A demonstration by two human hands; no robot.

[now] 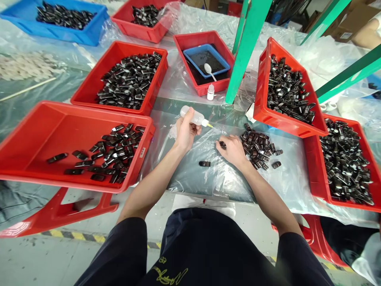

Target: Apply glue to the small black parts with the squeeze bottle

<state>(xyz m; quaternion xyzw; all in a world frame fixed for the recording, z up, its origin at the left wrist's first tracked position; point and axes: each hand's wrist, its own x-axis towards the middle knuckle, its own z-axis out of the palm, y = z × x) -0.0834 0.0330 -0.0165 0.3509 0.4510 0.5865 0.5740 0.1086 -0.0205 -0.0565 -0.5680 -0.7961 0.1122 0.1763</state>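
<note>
My left hand (186,130) is closed around a clear squeeze bottle (196,118), tilted so its thin yellow tip points right. In the fingers of my right hand (233,150) sits a small dark glossy piece (222,145), partly covered by the fingertips. A single piece of like look (204,163) lies on the plastic-covered table between my forearms. Right beside my right hand spreads a loose pile of dark glossy pieces (258,145). Small pale bits (172,131) lie on the plastic by my left hand.
Red bins of dark pieces stand left (68,139), behind (119,79) and right (291,91). A red bin (205,85) holding a blue tray (190,51) and white spoon (208,68) stands ahead, near a small white bottle (210,93). A green post (242,59) rises beside it.
</note>
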